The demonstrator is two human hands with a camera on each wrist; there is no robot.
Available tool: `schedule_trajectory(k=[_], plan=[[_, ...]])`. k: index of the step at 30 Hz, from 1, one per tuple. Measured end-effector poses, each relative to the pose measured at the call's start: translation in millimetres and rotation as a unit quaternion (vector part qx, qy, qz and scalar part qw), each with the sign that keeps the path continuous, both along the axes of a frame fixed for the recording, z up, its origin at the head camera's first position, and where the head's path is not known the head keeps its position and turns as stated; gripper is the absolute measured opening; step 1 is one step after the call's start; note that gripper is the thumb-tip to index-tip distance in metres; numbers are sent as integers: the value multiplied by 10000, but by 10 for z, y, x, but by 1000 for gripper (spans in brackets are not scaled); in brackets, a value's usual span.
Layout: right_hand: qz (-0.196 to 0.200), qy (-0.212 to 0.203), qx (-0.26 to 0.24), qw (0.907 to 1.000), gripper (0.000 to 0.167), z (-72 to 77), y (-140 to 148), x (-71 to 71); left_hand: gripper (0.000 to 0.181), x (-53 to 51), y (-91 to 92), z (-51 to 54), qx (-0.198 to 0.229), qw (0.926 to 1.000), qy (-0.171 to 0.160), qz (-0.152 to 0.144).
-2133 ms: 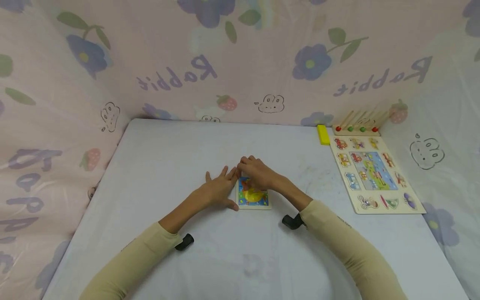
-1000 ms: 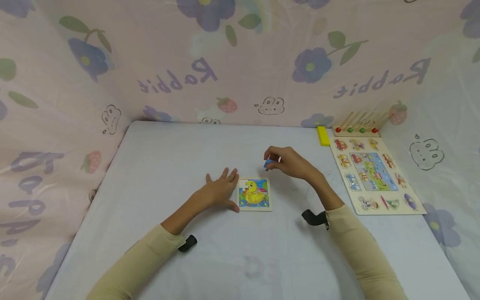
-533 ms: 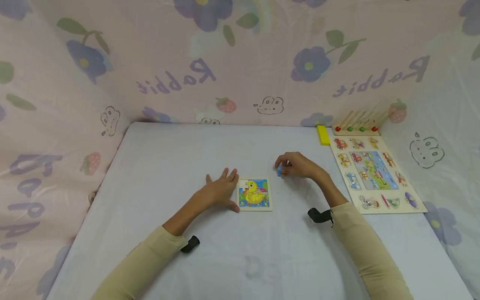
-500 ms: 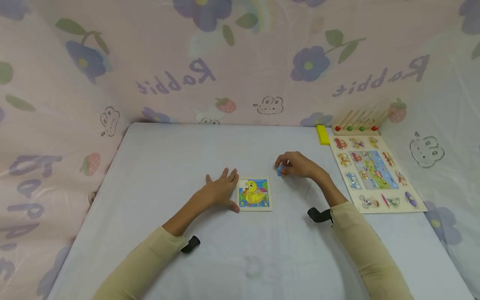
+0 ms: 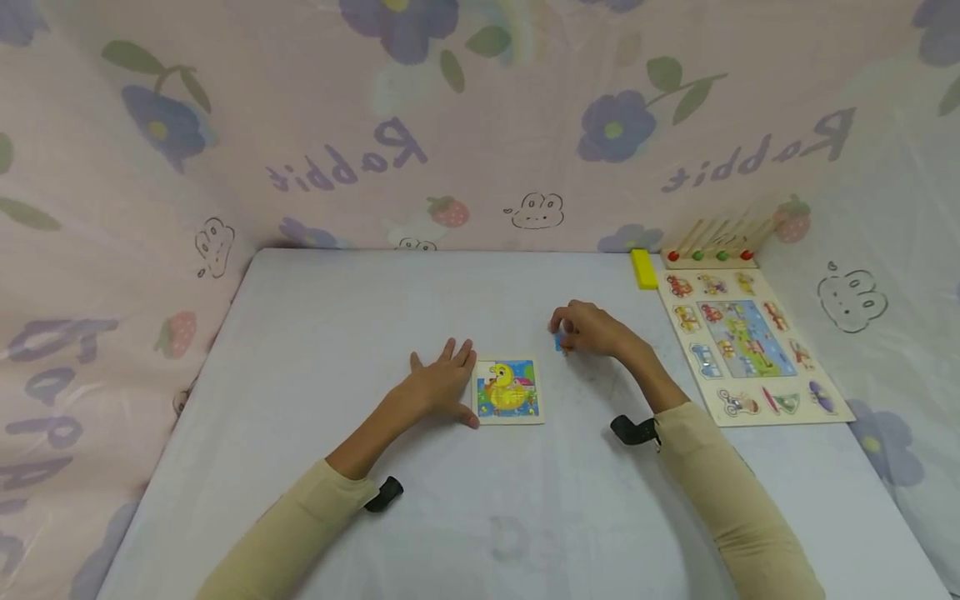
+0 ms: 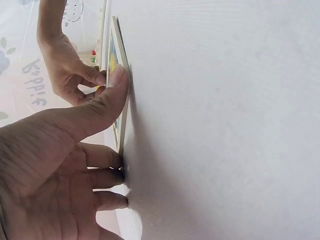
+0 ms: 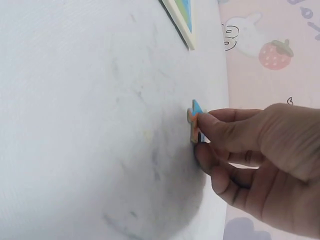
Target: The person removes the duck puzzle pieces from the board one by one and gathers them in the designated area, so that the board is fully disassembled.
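A small square puzzle with a yellow duck picture lies on the table; a pale gap shows at its upper left. My left hand rests at its left edge with fingers spread, and in the left wrist view the thumb of my left hand touches the frame's edge. To the right of the puzzle, my right hand pinches a small blue and orange puzzle piece. The right wrist view shows the piece tilted up between thumb and fingers of my right hand, close to the table surface.
A large wooden picture board lies at the right side of the table. Behind it stands a wooden rack with thin pegs and red and green beads. A yellow block is beside them. Patterned cloth walls surround the table.
My right hand has moved off the puzzle, up and to the right, and now holds a piece. The duck picture is uncovered. My left hand has stayed nearly in place.
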State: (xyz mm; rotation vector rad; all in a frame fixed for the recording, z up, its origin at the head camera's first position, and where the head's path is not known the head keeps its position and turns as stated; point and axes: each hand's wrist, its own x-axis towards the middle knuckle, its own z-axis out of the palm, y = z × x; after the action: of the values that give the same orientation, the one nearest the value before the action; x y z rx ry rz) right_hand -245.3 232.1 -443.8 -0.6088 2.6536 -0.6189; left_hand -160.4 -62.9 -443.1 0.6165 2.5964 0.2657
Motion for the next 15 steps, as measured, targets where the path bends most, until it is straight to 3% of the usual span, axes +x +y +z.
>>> schedule_trajectory(k=[15], plan=[[136, 57, 194, 9997, 20, 15, -20, 37, 114, -50, 20, -15, -81, 9999, -42, 42]])
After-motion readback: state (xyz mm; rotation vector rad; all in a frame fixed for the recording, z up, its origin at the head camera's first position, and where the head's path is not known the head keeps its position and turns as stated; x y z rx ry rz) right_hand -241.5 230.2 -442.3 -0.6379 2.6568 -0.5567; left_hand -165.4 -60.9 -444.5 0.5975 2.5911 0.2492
